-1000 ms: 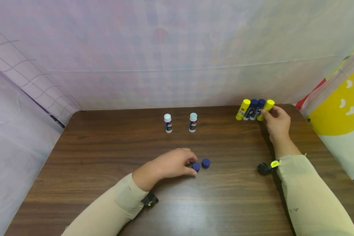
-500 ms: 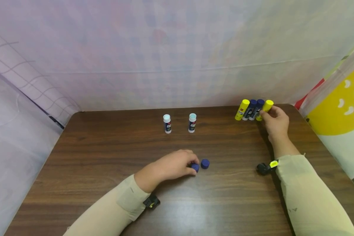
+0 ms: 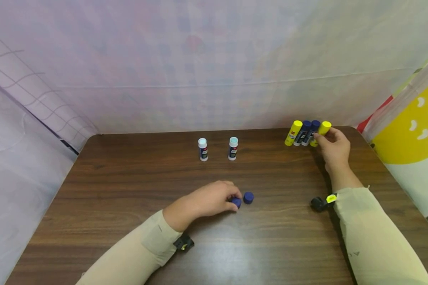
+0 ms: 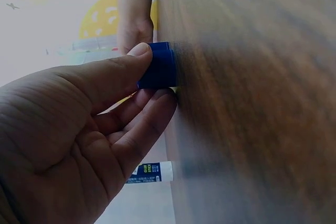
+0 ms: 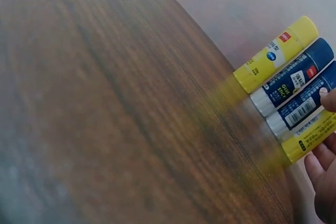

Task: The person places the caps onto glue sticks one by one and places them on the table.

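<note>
Working remotely, I have my left hand (image 3: 208, 198) pinching a blue cap (image 3: 237, 203) just left of the loose cap (image 3: 248, 198). Beyond that loose cap, leftward, stand two uncapped glue sticks (image 3: 233, 149); well beyond it to the right, my right hand (image 3: 335, 151) curls its fingers round a yellow glue stick (image 3: 323, 128), thumb tip over its navy neighbour (image 3: 314, 129).

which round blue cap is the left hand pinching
The left hand pinches the left round blue plastic cap; the other cap, to its right, is untouched.
</note>
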Demonstrator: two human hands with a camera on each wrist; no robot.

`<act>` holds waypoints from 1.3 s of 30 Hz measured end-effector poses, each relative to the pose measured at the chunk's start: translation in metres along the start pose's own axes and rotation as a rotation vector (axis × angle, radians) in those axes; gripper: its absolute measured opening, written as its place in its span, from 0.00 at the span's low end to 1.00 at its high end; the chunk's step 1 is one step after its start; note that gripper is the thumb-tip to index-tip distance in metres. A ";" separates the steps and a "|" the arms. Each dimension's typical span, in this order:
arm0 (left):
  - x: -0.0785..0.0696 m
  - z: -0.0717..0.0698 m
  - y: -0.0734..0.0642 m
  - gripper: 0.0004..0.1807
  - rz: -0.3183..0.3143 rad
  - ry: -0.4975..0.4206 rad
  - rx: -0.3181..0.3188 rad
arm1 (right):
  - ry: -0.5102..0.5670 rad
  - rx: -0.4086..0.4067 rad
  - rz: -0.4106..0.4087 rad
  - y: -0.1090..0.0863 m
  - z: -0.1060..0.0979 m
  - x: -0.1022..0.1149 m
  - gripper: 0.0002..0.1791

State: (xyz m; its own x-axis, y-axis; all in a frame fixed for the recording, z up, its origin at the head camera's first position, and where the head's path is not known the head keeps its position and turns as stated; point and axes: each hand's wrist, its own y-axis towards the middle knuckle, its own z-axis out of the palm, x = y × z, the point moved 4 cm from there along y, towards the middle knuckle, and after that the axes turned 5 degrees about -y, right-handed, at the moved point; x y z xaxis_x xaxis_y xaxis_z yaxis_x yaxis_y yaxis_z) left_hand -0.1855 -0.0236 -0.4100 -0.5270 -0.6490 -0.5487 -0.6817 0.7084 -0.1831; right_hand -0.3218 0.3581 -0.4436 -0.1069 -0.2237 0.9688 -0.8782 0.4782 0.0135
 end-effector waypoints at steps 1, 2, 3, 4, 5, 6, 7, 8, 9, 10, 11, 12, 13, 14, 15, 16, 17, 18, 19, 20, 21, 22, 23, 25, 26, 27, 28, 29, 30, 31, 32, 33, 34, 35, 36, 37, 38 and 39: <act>0.000 0.000 0.000 0.18 0.003 -0.001 -0.002 | 0.011 -0.001 -0.004 0.000 0.000 0.000 0.25; 0.001 0.000 0.000 0.18 0.004 -0.002 -0.003 | 0.018 -0.002 -0.007 -0.001 0.000 0.001 0.26; 0.001 0.000 0.000 0.18 0.006 -0.002 -0.004 | 0.025 -0.003 -0.012 -0.001 0.001 0.001 0.27; 0.002 0.001 0.000 0.18 0.007 -0.002 -0.006 | 0.021 -0.004 -0.016 -0.001 0.001 0.002 0.28; 0.002 0.001 0.000 0.18 0.008 -0.002 -0.006 | 0.030 -0.003 -0.016 -0.001 0.001 0.003 0.30; 0.002 0.001 0.000 0.18 0.010 -0.004 -0.007 | 0.038 -0.007 -0.022 -0.002 0.001 0.003 0.31; 0.002 0.001 -0.001 0.18 0.011 -0.006 -0.006 | 0.051 -0.010 -0.024 -0.002 0.002 0.004 0.33; 0.003 0.001 -0.001 0.18 0.012 -0.008 -0.005 | 0.067 -0.018 -0.029 -0.002 0.002 0.005 0.34; 0.003 0.000 -0.001 0.18 0.014 -0.010 -0.005 | 0.085 -0.027 -0.033 -0.002 0.002 0.006 0.35; 0.003 0.000 -0.001 0.18 0.016 -0.011 -0.005 | 0.094 -0.038 -0.038 -0.003 0.002 0.007 0.36; 0.003 0.000 -0.001 0.18 0.018 -0.016 -0.006 | 0.124 -0.053 -0.050 -0.003 0.001 0.009 0.37; 0.003 -0.001 -0.001 0.18 0.020 -0.021 -0.010 | 0.154 -0.069 -0.062 -0.003 0.001 0.010 0.37; 0.003 -0.001 -0.001 0.18 0.024 -0.028 -0.015 | 0.179 -0.085 -0.075 -0.004 0.001 0.012 0.37; 0.003 -0.002 -0.001 0.17 0.027 -0.034 -0.022 | 0.219 -0.105 -0.094 -0.004 0.000 0.013 0.37; 0.003 -0.003 -0.001 0.17 0.029 -0.041 -0.028 | 0.260 -0.123 -0.114 -0.004 0.000 0.015 0.36; 0.003 -0.003 -0.002 0.17 0.031 -0.050 -0.036 | 0.298 -0.141 -0.139 -0.004 0.000 0.016 0.35; 0.003 -0.004 -0.002 0.17 0.033 -0.060 -0.042 | 0.335 -0.159 -0.163 -0.004 -0.001 0.017 0.34; 0.003 -0.005 -0.003 0.17 0.034 -0.068 -0.048 | 0.369 -0.175 -0.185 -0.004 -0.002 0.019 0.33; 0.004 -0.005 -0.004 0.16 0.036 -0.076 -0.052 | 0.400 -0.190 -0.207 -0.004 -0.002 0.020 0.31; 0.005 -0.006 -0.004 0.16 0.038 -0.083 -0.057 | 0.425 -0.200 -0.224 -0.003 -0.003 0.021 0.30; 0.005 -0.006 -0.005 0.16 0.037 -0.092 -0.059 | 0.444 -0.210 -0.238 -0.003 -0.004 0.022 0.29; 0.006 -0.007 -0.006 0.16 0.038 -0.100 -0.063 | 0.456 -0.217 -0.248 -0.004 -0.004 0.024 0.28; 0.006 -0.007 -0.007 0.16 0.039 -0.108 -0.066 | 0.472 -0.224 -0.259 -0.004 -0.005 0.025 0.28; 0.008 -0.009 -0.008 0.16 0.040 -0.122 -0.074 | 0.490 -0.236 -0.278 -0.006 -0.005 0.029 0.26; 0.009 -0.009 -0.008 0.16 0.039 -0.128 -0.078 | 0.495 -0.241 -0.286 -0.008 -0.005 0.032 0.25; 0.009 -0.010 -0.009 0.16 0.036 -0.135 -0.081 | 0.509 -0.246 -0.300 -0.010 -0.005 0.035 0.25; 0.010 -0.011 -0.010 0.16 0.035 -0.140 -0.086 | 0.521 -0.249 -0.311 -0.012 -0.005 0.038 0.24; 0.010 -0.011 -0.010 0.16 0.032 -0.147 -0.089 | 0.524 -0.252 -0.325 -0.013 -0.004 0.040 0.24; 0.011 -0.012 -0.010 0.16 0.030 -0.153 -0.092 | 0.526 -0.254 -0.340 -0.015 -0.004 0.043 0.24; 0.011 -0.012 -0.010 0.16 0.028 -0.160 -0.095 | 0.528 -0.254 -0.360 -0.017 -0.003 0.046 0.24; 0.011 -0.012 -0.011 0.16 0.027 -0.165 -0.098 | 0.534 -0.252 -0.374 -0.019 -0.002 0.049 0.24; 0.011 -0.013 -0.011 0.16 0.026 -0.172 -0.100 | 0.544 -0.247 -0.394 -0.021 -0.001 0.052 0.24; 0.010 -0.013 -0.012 0.16 0.026 -0.179 -0.101 | 0.552 -0.239 -0.412 -0.023 0.001 0.055 0.23; 0.011 -0.014 -0.012 0.16 0.025 -0.186 -0.103 | 0.556 -0.230 -0.431 -0.026 0.003 0.058 0.23; 0.011 -0.014 -0.013 0.16 0.024 -0.189 -0.106 | 0.567 -0.216 -0.448 -0.029 0.006 0.061 0.22; 0.011 -0.015 -0.013 0.16 0.023 -0.192 -0.108 | 0.578 -0.197 -0.460 -0.032 0.009 0.065 0.22; 0.011 -0.015 -0.014 0.17 0.023 -0.196 -0.110 | 0.584 -0.177 -0.470 -0.035 0.012 0.068 0.21; 0.011 -0.016 -0.015 0.17 0.023 -0.196 -0.113 | 0.585 -0.153 -0.483 -0.039 0.016 0.071 0.21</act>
State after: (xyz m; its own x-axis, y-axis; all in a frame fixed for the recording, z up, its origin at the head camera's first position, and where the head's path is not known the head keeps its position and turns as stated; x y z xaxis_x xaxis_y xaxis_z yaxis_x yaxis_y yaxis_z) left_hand -0.1893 -0.0457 -0.4000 -0.4417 -0.5592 -0.7015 -0.7293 0.6792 -0.0822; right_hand -0.3023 0.3101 -0.3791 0.5726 0.0272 0.8194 -0.6859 0.5634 0.4606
